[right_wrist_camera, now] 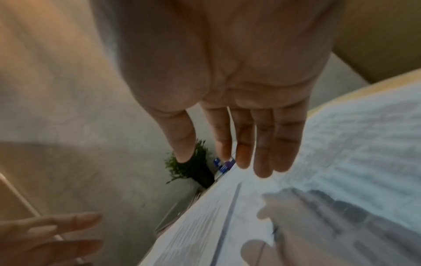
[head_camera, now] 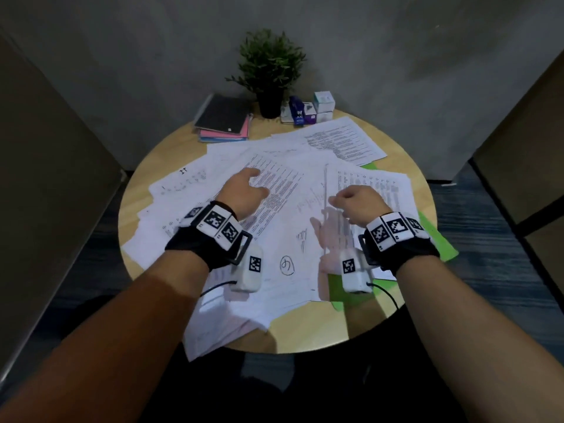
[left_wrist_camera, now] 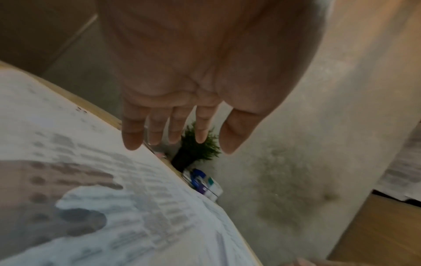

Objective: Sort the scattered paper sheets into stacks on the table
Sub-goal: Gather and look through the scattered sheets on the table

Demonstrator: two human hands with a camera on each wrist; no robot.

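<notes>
Many white printed paper sheets [head_camera: 283, 190] lie scattered and overlapping across the round wooden table [head_camera: 320, 331]. One sheet near the front bears a circled handwritten mark [head_camera: 287, 265]. Green sheets [head_camera: 439, 239] stick out from under the white ones at the right. My left hand [head_camera: 244, 190] hovers over the middle of the pile with straight fingers [left_wrist_camera: 132, 133], holding nothing. My right hand [head_camera: 355, 201] hovers over the right part of the pile, its palm empty and its fingers [right_wrist_camera: 282, 140] stretched out. Both hands cast shadows on the paper [right_wrist_camera: 341, 144].
At the back of the table stand a potted plant [head_camera: 270, 71], a stack of notebooks [head_camera: 224, 117] and small boxes [head_camera: 308, 109]. Some sheets [head_camera: 213, 331] hang over the front left edge. Grey walls close in behind, and dark panels on both sides.
</notes>
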